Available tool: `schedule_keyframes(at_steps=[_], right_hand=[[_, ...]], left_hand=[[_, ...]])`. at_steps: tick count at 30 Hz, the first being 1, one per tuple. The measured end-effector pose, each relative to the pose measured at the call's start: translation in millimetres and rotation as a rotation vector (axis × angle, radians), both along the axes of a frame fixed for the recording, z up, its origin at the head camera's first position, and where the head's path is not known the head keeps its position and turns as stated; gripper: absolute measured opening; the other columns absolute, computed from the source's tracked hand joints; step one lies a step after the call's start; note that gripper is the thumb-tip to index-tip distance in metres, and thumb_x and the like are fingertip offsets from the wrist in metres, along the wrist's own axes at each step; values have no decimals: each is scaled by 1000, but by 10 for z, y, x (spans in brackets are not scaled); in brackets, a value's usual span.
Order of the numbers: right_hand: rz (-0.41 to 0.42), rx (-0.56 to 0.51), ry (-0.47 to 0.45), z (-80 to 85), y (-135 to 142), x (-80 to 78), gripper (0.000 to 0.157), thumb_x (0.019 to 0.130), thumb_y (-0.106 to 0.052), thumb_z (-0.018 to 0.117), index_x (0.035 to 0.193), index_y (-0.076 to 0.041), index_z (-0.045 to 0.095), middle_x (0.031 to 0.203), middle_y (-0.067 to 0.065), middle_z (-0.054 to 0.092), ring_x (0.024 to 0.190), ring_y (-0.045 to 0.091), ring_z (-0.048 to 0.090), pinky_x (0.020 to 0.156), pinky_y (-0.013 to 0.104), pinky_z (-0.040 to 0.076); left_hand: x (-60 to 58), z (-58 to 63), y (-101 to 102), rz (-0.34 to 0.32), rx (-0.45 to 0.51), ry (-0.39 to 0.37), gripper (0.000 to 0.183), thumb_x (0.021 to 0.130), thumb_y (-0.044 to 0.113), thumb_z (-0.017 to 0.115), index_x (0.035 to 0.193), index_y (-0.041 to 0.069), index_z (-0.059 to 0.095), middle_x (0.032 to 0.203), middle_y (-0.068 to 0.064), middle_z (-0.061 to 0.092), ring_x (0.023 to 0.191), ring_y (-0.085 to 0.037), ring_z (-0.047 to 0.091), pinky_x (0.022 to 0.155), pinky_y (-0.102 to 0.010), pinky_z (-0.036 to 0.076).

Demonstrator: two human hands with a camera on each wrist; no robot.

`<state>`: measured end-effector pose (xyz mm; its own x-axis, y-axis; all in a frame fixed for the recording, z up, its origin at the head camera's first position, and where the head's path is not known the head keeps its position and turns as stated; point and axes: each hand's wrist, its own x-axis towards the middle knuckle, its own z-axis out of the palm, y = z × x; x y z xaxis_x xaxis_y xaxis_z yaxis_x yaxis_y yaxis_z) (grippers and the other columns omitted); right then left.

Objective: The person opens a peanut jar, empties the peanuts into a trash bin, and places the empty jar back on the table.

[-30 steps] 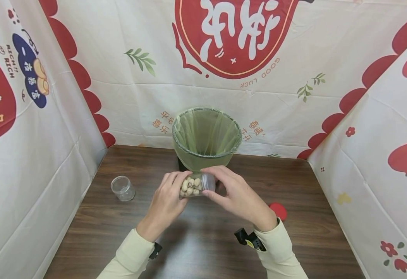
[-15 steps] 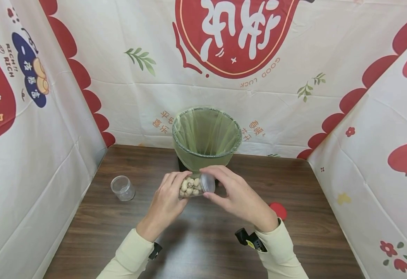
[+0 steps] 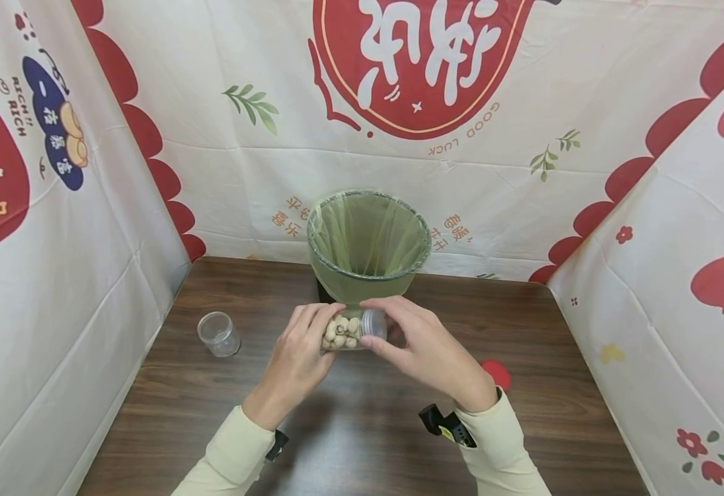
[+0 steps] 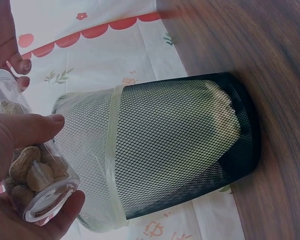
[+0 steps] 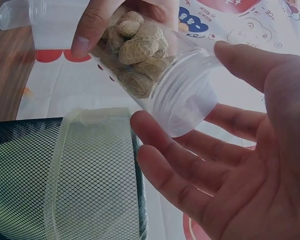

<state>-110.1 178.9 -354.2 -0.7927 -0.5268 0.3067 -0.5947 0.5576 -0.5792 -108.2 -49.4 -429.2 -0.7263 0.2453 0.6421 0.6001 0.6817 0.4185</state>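
A clear plastic jar of peanuts [image 3: 342, 332] lies sideways in the air before the mesh bin. My left hand [image 3: 300, 355] grips its body near the base, thumb and fingers on opposite sides in the left wrist view. At the other end is a ridged, translucent whitish part [image 5: 182, 95]; whether it is a lid or the bare neck I cannot tell. My right hand [image 3: 426, 341] holds that end between thumb and curved fingers. Several shelled-looking lumps, peanuts in their shells [image 5: 140, 47], show through the wall.
A bin [image 4: 175, 145] of dark mesh with a pale green liner stands at the table's back. To the left is a second clear jar [image 3: 219, 335]; a red disc [image 3: 496, 375] lies beside my right wrist. Printed cloth [image 3: 244, 193] surrounds the brown table [image 3: 362, 455].
The jar's ridged end tilted slightly towards the camera, then turned back. Both hands keep their hold and have barely shifted.
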Motion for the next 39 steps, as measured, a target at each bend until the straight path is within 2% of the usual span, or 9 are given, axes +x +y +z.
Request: schedule_keyframes(at_steps=[3,9,21,28,33,39], right_hand=[[12,9,44,-3,7,6,47,97,-22,83,139,-10,67,130,-1,71,98,10,67,84,29,60],[41,41,130,-3,21,16,49,94,-20,85,138,-9,67,137,2,69,123,17,69,101,40,60],[81,57,189,-3,40,41,52,91,-13,88,139,-14,68,143,4,66,128,19,68,104,43,59],[51,41,236,80,133,57,56,87,-7,90,139,-16,70,149,4,64,136,23,63,109,46,56],[-13,62,239,141,264,45,55,90,-10,88,141,-19,69,150,2,63,137,21,62,111,42,53],[-67,84,277,188,448,-4,59,90,-9,87,144,-16,67,150,4,64,137,24,63,114,25,48]], left_hand=[[-6,-7,-1,-4,2,-2,64,73,-2,94,131,8,68,119,-10,70,111,-29,66,91,-44,62],[-11,-23,0,-16,9,-18,66,71,-3,93,131,9,68,119,-9,70,110,-28,65,91,-44,62],[-12,-41,-9,-30,7,-82,69,71,-5,91,134,11,67,120,-7,70,110,-27,65,90,-43,62],[-41,-100,-95,-16,81,-131,73,68,-4,95,134,10,68,120,-8,72,109,-27,66,94,-46,60],[-65,-92,-178,-4,128,-135,72,69,-1,97,135,8,68,122,-9,72,110,-28,66,97,-47,59],[-92,-39,-250,4,186,-117,70,71,-2,95,133,5,66,119,-14,71,108,-31,65,96,-49,59]])
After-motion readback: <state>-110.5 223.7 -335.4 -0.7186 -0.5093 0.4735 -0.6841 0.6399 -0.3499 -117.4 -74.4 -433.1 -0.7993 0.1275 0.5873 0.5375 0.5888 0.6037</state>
